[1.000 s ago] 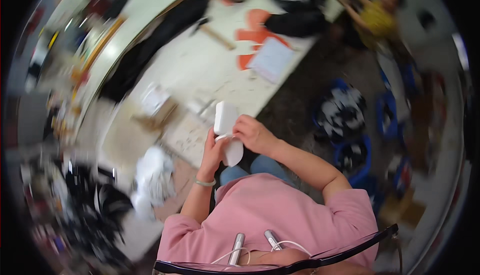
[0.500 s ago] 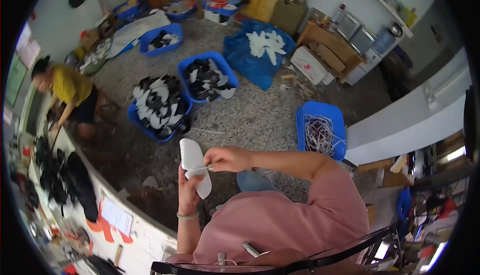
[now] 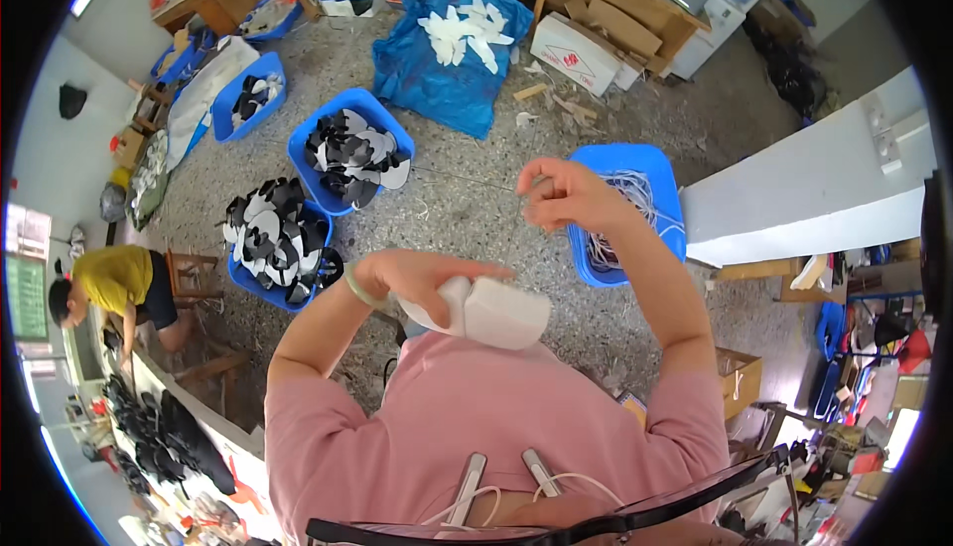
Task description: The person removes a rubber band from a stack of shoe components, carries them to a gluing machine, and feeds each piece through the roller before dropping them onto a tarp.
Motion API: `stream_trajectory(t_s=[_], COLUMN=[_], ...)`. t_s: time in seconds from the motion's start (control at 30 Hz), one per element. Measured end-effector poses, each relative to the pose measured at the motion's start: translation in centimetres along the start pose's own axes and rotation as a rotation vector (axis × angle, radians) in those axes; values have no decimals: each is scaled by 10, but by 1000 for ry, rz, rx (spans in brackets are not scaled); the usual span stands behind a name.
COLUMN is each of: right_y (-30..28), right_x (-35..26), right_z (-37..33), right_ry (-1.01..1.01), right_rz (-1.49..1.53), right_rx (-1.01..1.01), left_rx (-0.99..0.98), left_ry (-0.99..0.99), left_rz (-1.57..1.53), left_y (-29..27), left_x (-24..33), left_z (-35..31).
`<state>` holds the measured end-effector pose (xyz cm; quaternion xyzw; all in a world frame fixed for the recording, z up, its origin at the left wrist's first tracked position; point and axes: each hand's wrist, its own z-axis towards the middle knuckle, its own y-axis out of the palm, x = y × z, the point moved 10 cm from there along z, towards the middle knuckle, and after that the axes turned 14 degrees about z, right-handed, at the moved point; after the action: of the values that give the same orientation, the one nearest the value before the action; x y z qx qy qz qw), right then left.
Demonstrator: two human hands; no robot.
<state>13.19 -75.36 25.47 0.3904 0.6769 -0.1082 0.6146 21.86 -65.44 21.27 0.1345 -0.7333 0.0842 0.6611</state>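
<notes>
My left hand (image 3: 412, 280) is wrapped over a small stack of white, rounded flat pieces (image 3: 508, 314), held against the front of my pink shirt. A narrow band or groove crosses the stack near its middle. My right hand (image 3: 568, 197) is raised apart from the stack, over the left rim of a blue basin (image 3: 678, 243). Its fingers are loosely curled with gaps between them, and I can make out nothing in them. Thin white strips (image 3: 635, 189) lie in that basin, partly hidden by my right forearm.
Blue tubs (image 3: 323, 201) with black and white cut pieces stand to the left. Farther off, white pieces (image 3: 465, 32) lie on a blue sheet (image 3: 422, 79). A person in a yellow top (image 3: 114, 276) works at a bench on the left. A white wall section (image 3: 794, 208) stands right.
My right hand has let go of the white stack and swung right toward the basin. My left hand has turned the stack sideways and brought it closer to my body. The view has shifted.
</notes>
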Motion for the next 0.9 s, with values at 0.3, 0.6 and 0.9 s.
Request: stream_trajectory(t_s=[0.3,0.6,0.9], right_y=[-147,-291,-404], right_x=[48,-116,-254], right_z=[34,161,346], right_ry=[348,-740,-868], right_rz=[-62,1209,715], right_rx=[-262,-671,-117], left_rx=[220,-81,117], left_ry=[42,-99,-33], left_rz=[-842,-661,-677], left_y=[-212,-318,-489], left_x=[-71,-24,-16], left_z=[103,184,177])
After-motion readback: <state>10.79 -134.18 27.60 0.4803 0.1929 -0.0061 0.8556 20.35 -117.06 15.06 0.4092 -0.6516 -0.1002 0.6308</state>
